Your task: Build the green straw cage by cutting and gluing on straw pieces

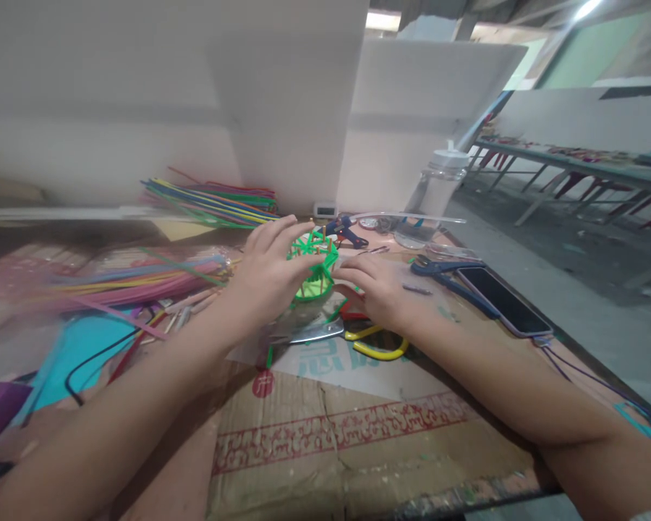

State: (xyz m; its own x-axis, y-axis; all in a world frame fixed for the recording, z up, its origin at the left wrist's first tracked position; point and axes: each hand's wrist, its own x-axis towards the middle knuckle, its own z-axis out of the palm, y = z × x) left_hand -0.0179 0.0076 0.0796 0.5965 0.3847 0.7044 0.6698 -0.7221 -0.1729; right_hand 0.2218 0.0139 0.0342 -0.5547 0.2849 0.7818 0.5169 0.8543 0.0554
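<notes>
A small green round frame with thin wooden posts (313, 286) stands near the middle of the table, between my two hands. My left hand (274, 264) is at its left side, fingers apart and curved over its upper left edge, the thumb at its front. On the right, my right hand (372, 286) has its fingers bent toward the frame's right side; whether they touch it is hard to tell. Scissors with yellow handles (380, 352) lie just in front, their metal blades pointing left. Something red lies under my right hand.
Colourful stems (211, 202) lie at the back left, with more in plastic at the left. A glue gun (347, 231), a clear bottle (434, 192), blue-handled pliers (458, 282) and a phone (504, 300) are at the back and right. Cardboard (282, 449) covers the front.
</notes>
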